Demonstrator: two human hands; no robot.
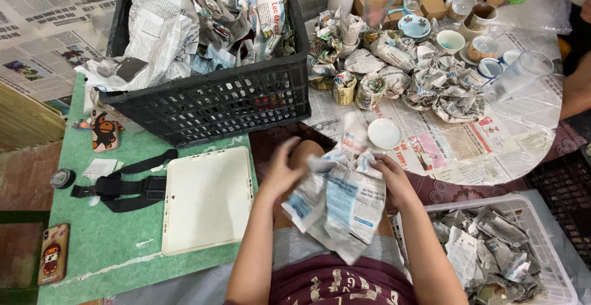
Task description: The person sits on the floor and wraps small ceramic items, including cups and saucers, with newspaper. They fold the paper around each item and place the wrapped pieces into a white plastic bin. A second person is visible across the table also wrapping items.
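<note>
Newspaper bundle (341, 197) sits gripped between left hand (280, 172) and right hand (394, 182).

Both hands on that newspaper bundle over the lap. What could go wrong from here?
1. Whatever is inside the newspaper bundle is hidden; held between the left hand and right hand over the lap, it might slip out and fall.
2. The white saucer sits close to the table's near edge and might be knocked off.

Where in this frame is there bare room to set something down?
Free: the green tabletop between the phone and white tray, and the tray's own flat top. Crowded: the round table, heaped with wrapped bundles and cups; the black crate is full.
</note>
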